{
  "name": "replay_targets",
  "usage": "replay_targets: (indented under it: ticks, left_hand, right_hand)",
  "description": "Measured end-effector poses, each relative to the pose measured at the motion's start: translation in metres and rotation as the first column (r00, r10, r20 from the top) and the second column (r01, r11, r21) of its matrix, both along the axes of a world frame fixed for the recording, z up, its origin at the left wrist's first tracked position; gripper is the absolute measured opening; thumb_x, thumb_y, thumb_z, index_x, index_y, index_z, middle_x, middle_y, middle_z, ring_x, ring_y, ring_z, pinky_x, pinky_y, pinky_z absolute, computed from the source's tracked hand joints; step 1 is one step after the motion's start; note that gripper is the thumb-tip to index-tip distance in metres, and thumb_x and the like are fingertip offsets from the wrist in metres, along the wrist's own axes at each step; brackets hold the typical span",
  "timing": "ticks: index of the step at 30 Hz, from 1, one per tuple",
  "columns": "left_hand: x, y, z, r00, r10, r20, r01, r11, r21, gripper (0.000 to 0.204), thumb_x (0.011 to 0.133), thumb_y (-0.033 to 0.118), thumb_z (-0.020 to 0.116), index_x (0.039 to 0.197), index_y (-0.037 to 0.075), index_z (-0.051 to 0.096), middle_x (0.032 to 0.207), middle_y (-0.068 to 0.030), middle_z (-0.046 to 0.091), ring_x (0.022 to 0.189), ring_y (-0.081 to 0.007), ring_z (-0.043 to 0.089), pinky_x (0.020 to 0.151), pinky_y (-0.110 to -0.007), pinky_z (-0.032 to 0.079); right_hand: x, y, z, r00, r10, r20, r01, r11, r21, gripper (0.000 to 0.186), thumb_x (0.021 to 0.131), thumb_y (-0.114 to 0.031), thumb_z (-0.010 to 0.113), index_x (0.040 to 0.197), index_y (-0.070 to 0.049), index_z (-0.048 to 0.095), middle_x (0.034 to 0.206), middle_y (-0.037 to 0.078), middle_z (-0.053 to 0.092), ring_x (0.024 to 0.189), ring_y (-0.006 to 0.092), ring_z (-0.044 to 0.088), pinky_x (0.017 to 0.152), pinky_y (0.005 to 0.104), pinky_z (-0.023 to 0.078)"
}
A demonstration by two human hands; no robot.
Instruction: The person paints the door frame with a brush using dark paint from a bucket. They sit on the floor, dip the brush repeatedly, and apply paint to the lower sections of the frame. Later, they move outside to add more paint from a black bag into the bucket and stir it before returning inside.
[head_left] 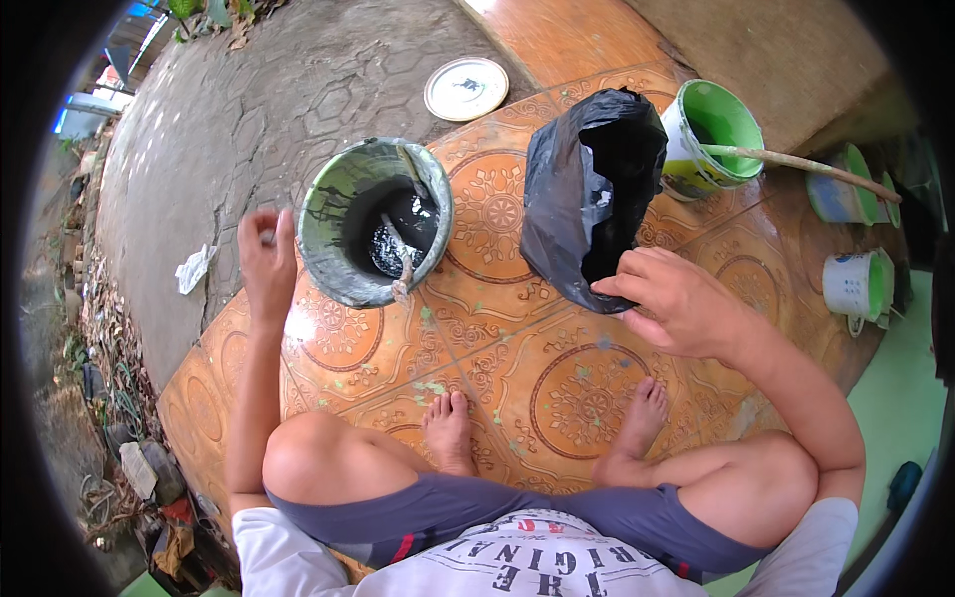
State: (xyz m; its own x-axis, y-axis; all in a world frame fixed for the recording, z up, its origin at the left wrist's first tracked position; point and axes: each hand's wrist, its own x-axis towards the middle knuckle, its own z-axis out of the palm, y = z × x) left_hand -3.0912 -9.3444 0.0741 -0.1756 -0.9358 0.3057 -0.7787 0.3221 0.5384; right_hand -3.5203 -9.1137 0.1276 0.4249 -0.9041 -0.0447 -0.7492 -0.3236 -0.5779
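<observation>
My right hand [668, 300] pinches the near edge of a black plastic bag [557, 189]. The bag stands open on the tiles, its inside too dark to make out. Half curled, my left hand [267, 261] is raised just left of a large grey-green bucket [333, 264], apart from its rim. Nothing shows in its fingers, which are a little blurred. Dark liquid with whitish patches fills the bucket's bottom. A stick [395, 234] with a knobby near end leans in the bucket, and another stick-like piece [413, 171] rests against its far inner wall.
Behind the bag stands a white bucket [704, 139], green inside, with a long stick [811, 167] lying across it. More paint-stained pails [851, 284] sit at the right. A round white lid [466, 90] and a crumpled white scrap [196, 269] lie on the pavement. My bare feet rest on paint-spotted tiles.
</observation>
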Motion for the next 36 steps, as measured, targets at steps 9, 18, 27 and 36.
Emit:
replay_targets:
  ticks: [9, 18, 27, 36]
  left_hand:
    - [-0.256, 0.07, 0.05, 0.033, -0.999, 0.013, 0.999, 0.034, 0.036, 0.036, 0.085, 0.004, 0.064, 0.121, 0.004, 0.058, 0.136, -0.0155, 0.057, 0.132, -0.0324, 0.05, 0.114, -0.048, 0.036]
    - [-0.283, 0.062, -0.003, 0.082, -0.933, 0.351, 0.963, 0.165, 0.214, 0.021, 0.084, 0.024, 0.065, 0.071, 0.008, 0.066, 0.068, -0.0057, 0.062, 0.077, -0.024, 0.059, 0.086, -0.039, 0.041]
    - [-0.287, 0.047, 0.0, 0.08, -0.913, 0.399, 0.964, 0.172, 0.201, 0.022, 0.086, 0.024, 0.066, 0.071, 0.007, 0.067, 0.069, -0.0059, 0.061, 0.081, -0.0245, 0.061, 0.093, -0.041, 0.042]
    - [-0.278, 0.03, -0.025, 0.062, -0.902, 0.427, 0.95, 0.184, 0.251, 0.01, 0.084, 0.018, 0.067, 0.082, 0.008, 0.068, 0.083, -0.0062, 0.061, 0.091, -0.0238, 0.061, 0.107, -0.043, 0.038]
  right_hand:
    - [-0.008, 0.011, 0.006, 0.996, 0.064, 0.059, -0.064, 0.998, 0.008, 0.034, 0.077, -0.009, 0.068, 0.111, -0.005, 0.065, 0.096, 0.011, 0.057, 0.096, 0.031, 0.059, 0.086, 0.0422, 0.048]
    - [-0.041, 0.033, -0.029, 0.978, -0.011, 0.209, -0.025, 0.985, 0.168, 0.03, 0.088, -0.012, 0.06, 0.113, 0.003, 0.063, 0.108, 0.017, 0.059, 0.102, 0.0331, 0.059, 0.093, 0.0412, 0.049]
    - [-0.049, -0.029, -0.071, 0.849, -0.528, -0.025, 0.528, 0.843, 0.102, 0.043, 0.096, -0.019, 0.053, 0.124, 0.013, 0.051, 0.121, 0.034, 0.052, 0.113, 0.0487, 0.055, 0.101, 0.0483, 0.045]
    - [-0.07, -0.079, -0.136, 0.913, -0.271, -0.305, 0.331, 0.929, 0.165, 0.03, 0.092, -0.019, 0.061, 0.113, 0.002, 0.062, 0.103, 0.027, 0.065, 0.101, 0.0441, 0.062, 0.089, 0.0497, 0.051]
